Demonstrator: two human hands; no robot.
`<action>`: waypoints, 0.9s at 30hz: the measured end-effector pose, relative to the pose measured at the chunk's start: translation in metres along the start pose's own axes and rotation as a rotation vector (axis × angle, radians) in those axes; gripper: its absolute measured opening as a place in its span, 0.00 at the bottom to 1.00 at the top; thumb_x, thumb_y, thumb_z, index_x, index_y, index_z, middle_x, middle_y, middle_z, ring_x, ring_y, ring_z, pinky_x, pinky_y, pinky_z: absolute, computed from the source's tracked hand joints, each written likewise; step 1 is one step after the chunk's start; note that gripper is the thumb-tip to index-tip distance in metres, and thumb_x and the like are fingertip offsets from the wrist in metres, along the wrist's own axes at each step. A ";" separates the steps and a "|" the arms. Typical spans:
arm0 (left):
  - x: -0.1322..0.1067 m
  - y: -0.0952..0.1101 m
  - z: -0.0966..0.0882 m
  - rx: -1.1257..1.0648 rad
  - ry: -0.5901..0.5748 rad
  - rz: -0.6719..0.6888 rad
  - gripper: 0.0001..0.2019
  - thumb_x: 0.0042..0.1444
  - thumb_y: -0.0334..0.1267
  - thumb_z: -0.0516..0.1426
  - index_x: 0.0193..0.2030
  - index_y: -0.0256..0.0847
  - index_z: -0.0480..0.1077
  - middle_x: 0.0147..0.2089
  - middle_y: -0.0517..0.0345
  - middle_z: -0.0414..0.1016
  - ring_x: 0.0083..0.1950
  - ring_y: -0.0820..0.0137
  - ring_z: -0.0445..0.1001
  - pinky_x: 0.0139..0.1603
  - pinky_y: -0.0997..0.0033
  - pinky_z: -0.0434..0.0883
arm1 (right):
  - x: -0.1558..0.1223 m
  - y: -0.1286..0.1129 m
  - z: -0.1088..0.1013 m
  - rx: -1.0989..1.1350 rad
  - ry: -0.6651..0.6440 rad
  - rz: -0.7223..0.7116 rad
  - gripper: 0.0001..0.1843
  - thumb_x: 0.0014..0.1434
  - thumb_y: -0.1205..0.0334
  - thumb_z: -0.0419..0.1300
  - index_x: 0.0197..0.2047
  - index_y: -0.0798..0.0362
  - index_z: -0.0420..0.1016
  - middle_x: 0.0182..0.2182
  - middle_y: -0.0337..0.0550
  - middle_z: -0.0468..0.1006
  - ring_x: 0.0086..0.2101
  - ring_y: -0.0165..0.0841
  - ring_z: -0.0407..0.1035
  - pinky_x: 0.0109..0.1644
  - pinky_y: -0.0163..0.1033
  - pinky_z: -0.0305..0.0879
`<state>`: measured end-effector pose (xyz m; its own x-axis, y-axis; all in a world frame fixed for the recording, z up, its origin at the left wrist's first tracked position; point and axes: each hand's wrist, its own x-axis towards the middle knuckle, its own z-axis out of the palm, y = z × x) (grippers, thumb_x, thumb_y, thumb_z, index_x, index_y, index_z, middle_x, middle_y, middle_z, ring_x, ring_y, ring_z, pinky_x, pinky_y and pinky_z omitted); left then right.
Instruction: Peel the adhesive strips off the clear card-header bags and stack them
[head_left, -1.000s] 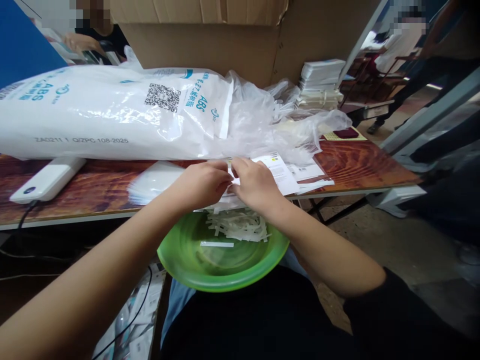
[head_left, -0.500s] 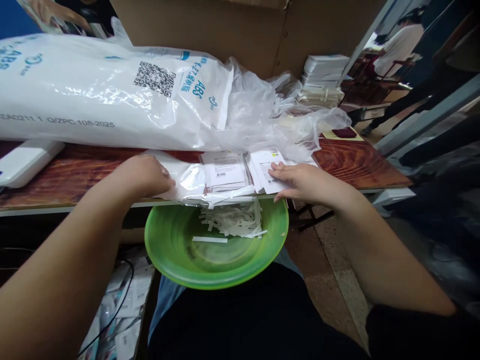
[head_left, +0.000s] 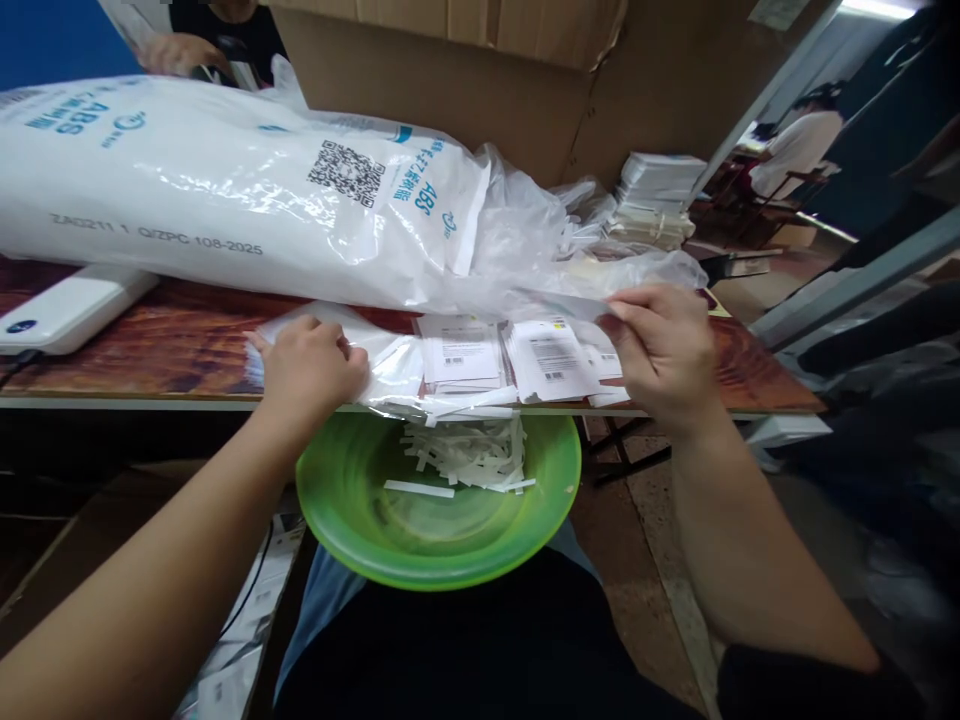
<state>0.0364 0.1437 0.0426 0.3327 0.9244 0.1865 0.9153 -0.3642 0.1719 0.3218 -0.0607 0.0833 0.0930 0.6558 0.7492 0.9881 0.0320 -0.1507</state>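
My hands are apart: right hand point(head_left: 613, 312)'s pinching a thin flat piece point(head_left: 562, 301) past the green bowl point(head_left: 442, 568)'s right side, left hand point(head_left: 311, 368)'s curled over clear plastic point(head_left: 396, 368) past its left, can't tell if gripping. Printed cards point(head_left: 553, 360) sit stacked just beyond the bowl, pale strips point(head_left: 469, 455) inside it.

Along the front edge of the desk point(head_left: 750, 372) lies a flat pile of glossy clear plastic bags point(head_left: 394, 368), its left end spread, under the left hand point(head_left: 313, 365). Just right of it lie a left stack of white cards point(head_left: 460, 350) and a right stack of white cards point(head_left: 553, 365), printed sides up. The right hand point(head_left: 626, 312) pinches a thin sheet point(head_left: 566, 302), nearly edge-on, above the desk.
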 end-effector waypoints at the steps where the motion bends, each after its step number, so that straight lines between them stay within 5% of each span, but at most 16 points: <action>1: -0.002 -0.002 -0.001 0.012 0.020 0.038 0.15 0.54 0.41 0.49 0.39 0.37 0.72 0.47 0.39 0.71 0.52 0.48 0.68 0.53 0.45 0.63 | -0.002 -0.011 0.002 -0.006 0.071 -0.042 0.13 0.61 0.60 0.57 0.48 0.46 0.78 0.40 0.46 0.76 0.42 0.39 0.69 0.50 0.48 0.63; 7: 0.002 -0.021 -0.016 0.189 -0.122 0.308 0.14 0.53 0.43 0.49 0.33 0.42 0.74 0.34 0.48 0.77 0.36 0.59 0.73 0.34 0.65 0.64 | -0.003 -0.069 0.029 0.333 0.028 -0.337 0.22 0.60 0.70 0.57 0.56 0.41 0.71 0.42 0.42 0.78 0.40 0.35 0.71 0.41 0.43 0.68; 11: 0.006 -0.028 -0.027 0.171 -0.152 0.307 0.19 0.56 0.49 0.48 0.38 0.44 0.77 0.39 0.51 0.80 0.40 0.59 0.75 0.36 0.66 0.64 | 0.003 -0.083 0.066 0.416 -0.059 -0.446 0.17 0.62 0.70 0.54 0.52 0.47 0.73 0.42 0.43 0.79 0.41 0.32 0.71 0.43 0.42 0.69; 15: 0.000 -0.027 -0.035 0.106 -0.094 0.291 0.22 0.59 0.50 0.46 0.47 0.42 0.76 0.44 0.48 0.79 0.46 0.56 0.76 0.42 0.64 0.66 | 0.003 -0.085 0.087 0.404 -0.002 -0.487 0.16 0.61 0.72 0.54 0.52 0.53 0.72 0.42 0.46 0.79 0.41 0.33 0.70 0.44 0.42 0.70; 23: -0.009 -0.001 -0.055 0.075 -0.102 0.474 0.19 0.60 0.47 0.47 0.45 0.45 0.77 0.41 0.53 0.80 0.41 0.60 0.77 0.39 0.67 0.66 | -0.008 -0.075 0.067 0.247 -0.028 -0.474 0.18 0.62 0.71 0.52 0.54 0.53 0.69 0.43 0.48 0.77 0.42 0.36 0.68 0.43 0.44 0.68; 27: -0.010 0.022 -0.059 0.049 -0.095 0.616 0.17 0.59 0.47 0.50 0.41 0.45 0.78 0.39 0.52 0.81 0.39 0.61 0.77 0.39 0.67 0.67 | -0.010 -0.082 0.057 0.093 -0.071 -0.537 0.15 0.63 0.70 0.52 0.51 0.58 0.72 0.35 0.48 0.75 0.36 0.37 0.66 0.39 0.45 0.65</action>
<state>0.0399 0.1201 0.1012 0.8195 0.5530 0.1504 0.5575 -0.8301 0.0147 0.2332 -0.0272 0.0514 -0.4330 0.5782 0.6916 0.8790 0.4409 0.1817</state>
